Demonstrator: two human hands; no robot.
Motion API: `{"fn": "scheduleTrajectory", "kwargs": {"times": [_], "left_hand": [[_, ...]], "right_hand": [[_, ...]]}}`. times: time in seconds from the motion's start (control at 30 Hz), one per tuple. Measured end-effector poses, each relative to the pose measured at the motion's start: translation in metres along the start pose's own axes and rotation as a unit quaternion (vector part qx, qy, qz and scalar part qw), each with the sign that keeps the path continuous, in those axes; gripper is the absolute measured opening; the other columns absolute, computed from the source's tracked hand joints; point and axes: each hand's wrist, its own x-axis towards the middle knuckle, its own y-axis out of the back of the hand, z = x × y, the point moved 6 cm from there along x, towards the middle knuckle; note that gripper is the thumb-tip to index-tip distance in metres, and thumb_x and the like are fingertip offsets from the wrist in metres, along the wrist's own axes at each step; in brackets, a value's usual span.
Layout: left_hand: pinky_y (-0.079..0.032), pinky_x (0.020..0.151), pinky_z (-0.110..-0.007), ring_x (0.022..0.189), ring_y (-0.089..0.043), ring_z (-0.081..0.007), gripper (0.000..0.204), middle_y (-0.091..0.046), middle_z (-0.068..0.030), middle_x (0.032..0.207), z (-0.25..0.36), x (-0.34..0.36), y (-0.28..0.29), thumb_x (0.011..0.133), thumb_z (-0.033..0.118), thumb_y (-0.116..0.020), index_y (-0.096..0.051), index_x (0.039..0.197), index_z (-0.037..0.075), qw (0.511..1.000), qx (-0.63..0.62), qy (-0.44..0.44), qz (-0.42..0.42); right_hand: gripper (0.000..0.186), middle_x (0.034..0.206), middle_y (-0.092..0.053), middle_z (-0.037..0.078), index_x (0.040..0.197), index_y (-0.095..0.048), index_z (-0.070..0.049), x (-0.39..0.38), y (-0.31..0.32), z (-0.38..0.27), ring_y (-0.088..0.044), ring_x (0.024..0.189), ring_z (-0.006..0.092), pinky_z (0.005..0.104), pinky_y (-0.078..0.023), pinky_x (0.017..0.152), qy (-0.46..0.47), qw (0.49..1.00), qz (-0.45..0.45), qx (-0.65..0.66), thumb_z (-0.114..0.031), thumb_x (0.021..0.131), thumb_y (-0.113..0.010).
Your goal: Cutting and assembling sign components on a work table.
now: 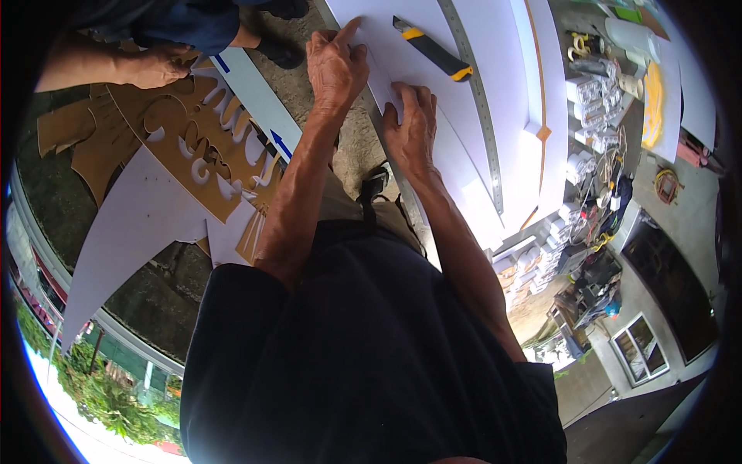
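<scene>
My left hand (338, 68) lies at the near left edge of a large white sheet (502, 46), its index finger stretched out and thumb apart. On the same sheet rests my right hand (413, 127), thumb apart and fingers laid on the surface; nothing shows in its grip. A yellow and black utility knife (434, 51) lies on the sheet beyond my hands, its blade end pointing up and left. Beside the knife's handle a long metal ruler (481, 108) runs along the sheet. What lies under my palms is hidden.
At the left are brown boards (170, 124) with cut-out shapes and a pointed white offcut (139, 205). Another person's hand (158, 67) is over them. A pale panel (259, 97) bears a blue arrow. White pieces and cables (603, 185) clutter the right.
</scene>
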Motion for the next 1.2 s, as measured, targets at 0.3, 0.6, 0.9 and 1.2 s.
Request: {"fn": "scheduleTrajectory", "kwargs": {"times": [0.3, 0.6, 0.9, 1.2], "left_hand": [[-0.054, 0.087, -0.042, 0.097, -0.065, -0.0282, 0.048, -0.071, -0.0092, 0.092, -0.006, 0.02, 0.006, 0.072, 0.029, -0.083, -0.075, 0.117, 0.013, 0.999, -0.019, 0.034, -0.028], [-0.063, 0.072, -0.031, 0.082, -0.073, -0.0257, 0.041, -0.073, -0.0237, 0.1, 0.003, 0.033, 0.004, 0.088, -0.001, -0.071, -0.055, 0.122, -0.017, 0.9, -0.376, 0.172, -0.139], [-0.065, 0.077, -0.041, 0.086, -0.073, -0.028, 0.029, -0.072, -0.0214, 0.1, -0.018, 0.032, -0.002, 0.091, -0.003, -0.066, -0.062, 0.117, -0.013, 0.85, -0.477, 0.189, -0.12], [-0.064, 0.079, -0.047, 0.092, -0.073, -0.0389, 0.051, -0.068, -0.0262, 0.105, 0.01, -0.001, -0.016, 0.095, 0.002, -0.062, -0.038, 0.139, -0.006, 0.785, -0.516, 0.236, -0.248]], "right_hand": [[0.027, 0.107, -0.06, 0.017, 0.116, -0.064, -0.005, -0.095, 0.069, 0.058, -0.062, 0.1, 0.0363, 0.0468, -0.052, 0.082, -0.116, 0.993, 0.005, -0.001, 0.003, 0.091, -0.058], [0.022, 0.109, -0.065, 0.017, 0.116, -0.065, -0.006, -0.206, 0.095, 0.074, -0.068, 0.095, 0.0327, 0.0418, -0.056, 0.08, -0.242, 0.969, 0.013, 0.048, -0.002, 0.095, -0.06], [0.042, 0.115, -0.06, 0.014, 0.126, -0.057, -0.009, -0.293, 0.101, 0.096, -0.059, 0.109, 0.0345, 0.0466, -0.052, 0.088, -0.293, 0.953, 0.016, -0.076, -0.006, 0.087, -0.069], [0.038, 0.116, -0.06, 0.013, 0.122, -0.06, -0.009, -0.298, 0.089, 0.091, -0.057, 0.108, 0.0348, 0.046, -0.048, 0.091, -0.271, 0.953, -0.002, -0.132, -0.013, 0.087, -0.074]]}}
